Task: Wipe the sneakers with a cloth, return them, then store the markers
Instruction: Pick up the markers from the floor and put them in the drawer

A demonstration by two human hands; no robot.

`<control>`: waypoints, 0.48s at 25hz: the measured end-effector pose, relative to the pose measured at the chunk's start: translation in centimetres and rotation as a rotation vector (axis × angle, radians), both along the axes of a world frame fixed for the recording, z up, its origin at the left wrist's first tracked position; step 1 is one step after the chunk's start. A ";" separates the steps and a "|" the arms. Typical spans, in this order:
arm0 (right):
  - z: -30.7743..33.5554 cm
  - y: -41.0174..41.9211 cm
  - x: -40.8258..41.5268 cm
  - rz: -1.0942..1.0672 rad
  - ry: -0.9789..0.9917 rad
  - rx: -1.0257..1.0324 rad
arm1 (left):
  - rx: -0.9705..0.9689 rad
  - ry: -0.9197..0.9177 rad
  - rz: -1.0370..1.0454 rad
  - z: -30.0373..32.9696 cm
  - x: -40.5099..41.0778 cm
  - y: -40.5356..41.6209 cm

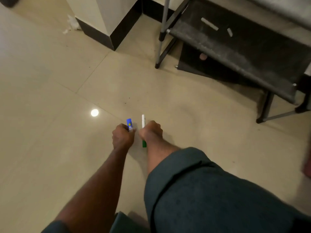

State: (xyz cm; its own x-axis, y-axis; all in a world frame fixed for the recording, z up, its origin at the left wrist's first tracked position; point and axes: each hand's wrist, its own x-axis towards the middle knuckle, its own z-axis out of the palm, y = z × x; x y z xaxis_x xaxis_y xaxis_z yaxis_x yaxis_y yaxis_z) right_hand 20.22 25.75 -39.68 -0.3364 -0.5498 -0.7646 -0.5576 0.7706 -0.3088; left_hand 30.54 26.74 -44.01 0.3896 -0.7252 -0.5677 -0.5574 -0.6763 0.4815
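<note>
A pale tiled floor (50,81) is filling most of the view, with a dark metal-framed shoe rack (235,47) standing at the far right. Two short pale sticks (209,24) are lying on its upper shelf. Low over the floor, the two hands are hanging close side by side. The left hand (122,136) is gripping a blue-capped marker (129,124), its cap pointing far. The right hand (151,131) is curling round a white marker with a green end (143,121).
</note>
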 end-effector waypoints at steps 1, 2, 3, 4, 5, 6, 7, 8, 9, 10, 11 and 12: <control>1.4 -1.3 -1.7 -0.041 -0.019 -0.002 | -0.049 0.056 -0.011 1.2 -1.6 -1.6; 3.1 -2.6 -4.1 -0.054 -0.050 -0.017 | -0.112 0.139 -0.014 2.8 -3.6 -3.4; 5.1 -3.7 -7.1 -0.070 -0.106 -0.036 | -0.175 0.223 -0.035 4.7 -6.0 -5.0; 7.4 -4.2 -10.6 -0.108 -0.177 -0.061 | -0.226 0.289 -0.088 6.8 -8.6 -6.2; 9.7 -4.1 -14.5 -0.161 -0.262 -0.088 | -0.261 0.338 -0.162 8.9 -11.3 -7.0; 12.4 -3.1 -18.7 -0.213 -0.335 -0.139 | -0.283 0.377 -0.262 11.0 -14.2 -7.2; 14.7 -1.3 -22.8 -0.255 -0.367 -0.200 | -0.297 0.414 -0.372 13.1 -16.9 -7.2; 16.7 0.9 -26.4 -0.280 -0.351 -0.269 | -0.304 0.451 -0.496 15.1 -19.3 -6.9; 18.9 3.7 -30.1 -0.298 -0.302 -0.336 | -0.308 0.492 -0.636 17.5 -22.4 -6.3; 20.9 6.9 -33.4 -0.296 -0.243 -0.381 | -0.305 0.525 -0.767 19.9 -25.4 -5.3; 22.4 10.0 -36.3 -0.289 -0.183 -0.411 | -0.305 0.545 -0.875 22.4 -28.3 -4.2; 23.9 13.0 -39.0 -0.282 -0.123 -0.428 | -0.309 0.564 -0.963 24.7 -31.1 -2.8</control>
State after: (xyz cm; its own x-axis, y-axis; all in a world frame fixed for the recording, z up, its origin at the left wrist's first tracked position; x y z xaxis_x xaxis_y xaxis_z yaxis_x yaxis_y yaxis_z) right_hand -18.75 38.72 -15.77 -0.4385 -0.7223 -0.5348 -0.2864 0.6764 -0.6786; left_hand -0.54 23.94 -19.29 -0.6518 -0.7222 -0.2316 -0.4314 0.1019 0.8964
